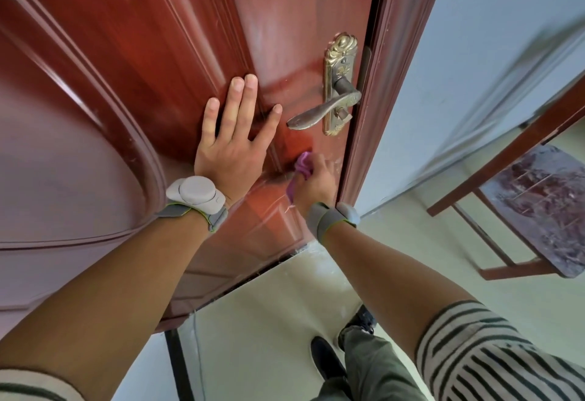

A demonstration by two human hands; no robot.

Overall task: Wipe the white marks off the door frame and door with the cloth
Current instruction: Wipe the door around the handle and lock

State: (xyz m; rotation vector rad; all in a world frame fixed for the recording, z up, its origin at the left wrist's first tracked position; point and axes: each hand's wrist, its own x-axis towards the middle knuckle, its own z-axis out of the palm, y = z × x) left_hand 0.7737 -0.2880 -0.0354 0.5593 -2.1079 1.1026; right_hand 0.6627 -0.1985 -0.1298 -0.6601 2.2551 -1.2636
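Left hand (232,141) flat, fingers spread, steadying door (126,68); right hand (315,184) clenched around cloth (302,166) (scrubbing white marks (335,161) beside fingertips).

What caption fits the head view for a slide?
Left hand braces the red door while right hand rubs purple cloth below the handle.

Setting: you stand in a home interior, at a room doorway. Evidence: a red-brown panelled door (133,52) with moulded trim; an ornate brass lever handle (338,97) on a decorated backplate; a matching red-brown door frame (389,62); plain pale walls (493,36); a pale, dust-streaked tiled floor (285,321); to your right, a wooden-legged piece of furniture (538,210) with a marbled surface, its kind unclear.
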